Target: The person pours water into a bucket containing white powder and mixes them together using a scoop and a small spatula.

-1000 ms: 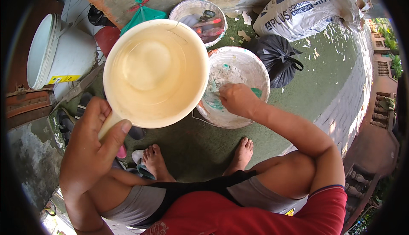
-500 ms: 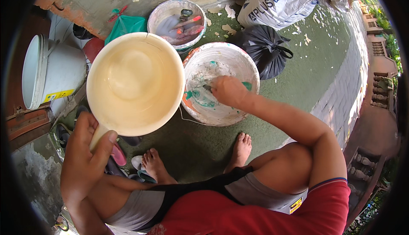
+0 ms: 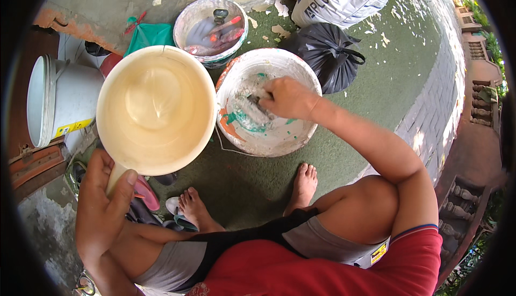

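A cream plastic dipper (image 3: 156,110), with a little clear liquid apparently in its bottom, is held by its short handle in my left hand (image 3: 101,210). The thumb lies over the handle and the fingers curl behind it. My right hand (image 3: 287,98) is closed inside a white mixing bucket (image 3: 301,78), whose walls carry white, orange and green smears. From that fist a blurred, paste-coated tool (image 3: 252,108) reaches into the whitish material at the bottom; its exact kind is hidden. The dipper's right rim is beside the bucket's left rim.
Behind stands a basin (image 3: 188,14) of cloudy water with red-handled tools. A black plastic bag (image 3: 330,57) and a white adhesive sack (image 3: 344,0) sit back right. A white bucket (image 3: 75,94) lies left near a green bag (image 3: 148,38). Slippers (image 3: 146,193) lie by my feet.
The dipper has shifted slightly left and tilts a little differently. My right hand has moved slightly up within the bucket, and more of the coated tool shows.
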`<act>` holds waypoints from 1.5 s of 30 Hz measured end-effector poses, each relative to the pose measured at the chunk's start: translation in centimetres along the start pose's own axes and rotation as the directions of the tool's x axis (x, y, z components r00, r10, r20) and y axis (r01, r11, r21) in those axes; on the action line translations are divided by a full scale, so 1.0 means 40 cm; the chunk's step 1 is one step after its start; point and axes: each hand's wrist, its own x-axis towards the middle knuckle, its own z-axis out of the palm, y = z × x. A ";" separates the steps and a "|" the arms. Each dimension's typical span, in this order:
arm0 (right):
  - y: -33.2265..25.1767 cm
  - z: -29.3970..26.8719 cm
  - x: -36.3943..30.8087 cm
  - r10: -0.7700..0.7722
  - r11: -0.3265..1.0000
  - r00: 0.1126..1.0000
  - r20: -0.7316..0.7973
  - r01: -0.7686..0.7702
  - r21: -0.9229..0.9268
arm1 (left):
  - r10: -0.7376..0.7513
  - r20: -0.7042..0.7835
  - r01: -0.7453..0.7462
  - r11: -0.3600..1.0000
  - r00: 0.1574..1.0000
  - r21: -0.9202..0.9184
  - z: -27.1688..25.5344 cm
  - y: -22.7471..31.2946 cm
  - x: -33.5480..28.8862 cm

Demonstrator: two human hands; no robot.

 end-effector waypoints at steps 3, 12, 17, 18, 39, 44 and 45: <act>0.021 0.006 0.008 0.109 0.990 0.986 -0.127 -0.120 -0.075 | 0.010 0.020 -0.010 1.000 1.000 0.004 0.002 0.002 0.000; 0.017 0.033 0.054 0.069 0.991 0.998 0.012 -0.067 -0.119 | 0.014 0.031 -0.012 0.999 0.999 -0.040 -0.003 -0.011 0.003; 0.080 0.025 0.039 0.044 0.930 0.992 -0.117 -0.084 -0.359 | 0.008 0.040 -0.007 1.000 0.999 -0.018 -0.001 0.001 0.008; 0.105 0.066 0.042 -0.016 0.944 0.981 -0.195 -0.050 -0.326 | 0.014 0.039 -0.014 1.000 0.999 -0.001 -0.003 0.002 0.012; 0.038 0.039 -0.027 0.027 0.976 0.980 -0.196 -0.068 -0.206 | 0.077 0.033 -0.077 0.997 0.996 0.004 0.022 -0.010 0.014; -0.025 0.034 -0.039 -0.027 0.978 0.990 -0.140 -0.003 -0.210 | 0.239 0.012 -0.236 0.950 0.971 0.203 0.058 -0.002 0.022; -0.030 0.034 -0.038 -0.003 0.981 0.992 -0.127 -0.021 -0.191 | 0.251 0.017 -0.249 0.943 0.968 0.220 0.063 0.002 0.021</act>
